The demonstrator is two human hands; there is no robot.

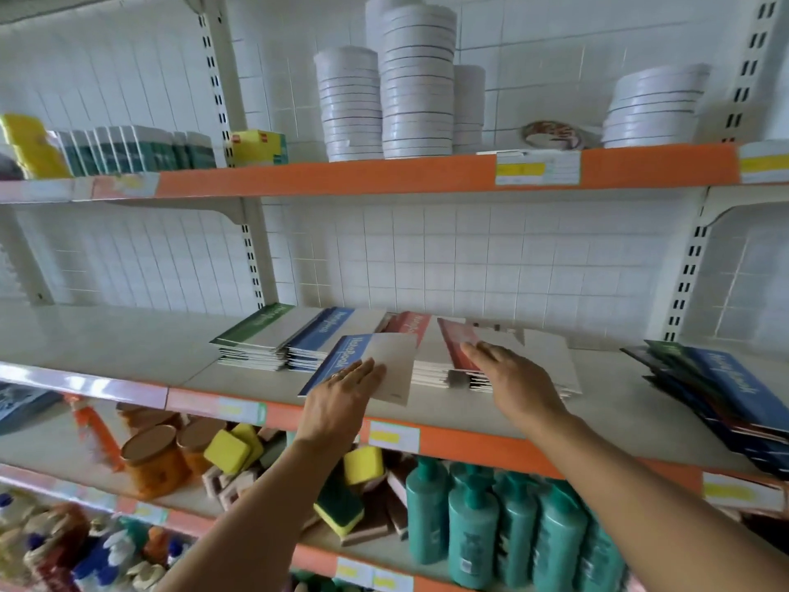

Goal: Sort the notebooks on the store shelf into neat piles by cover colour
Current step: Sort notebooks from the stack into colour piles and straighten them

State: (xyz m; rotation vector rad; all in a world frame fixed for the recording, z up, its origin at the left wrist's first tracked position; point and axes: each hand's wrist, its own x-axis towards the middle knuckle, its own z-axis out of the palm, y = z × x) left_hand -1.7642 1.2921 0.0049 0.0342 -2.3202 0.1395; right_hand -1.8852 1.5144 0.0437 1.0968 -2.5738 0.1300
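Seemingly flat hands point(341, 395) on papery notebooks point(371, 361)

green pile point(256, 335) far left | blue pile point(318, 335) beside | red pile point(461, 356) | loose blue notebook point(363, 367) tilted | mixed heap point(726, 390) far right

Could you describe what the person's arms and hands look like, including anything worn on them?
Both forearms are bare as far as the picture shows, with no sleeves, gloves or watch in view. The left hand seems to carry a thin ring on one finger, though it is too small to be sure. The right hand shows no ring or other jewellery.
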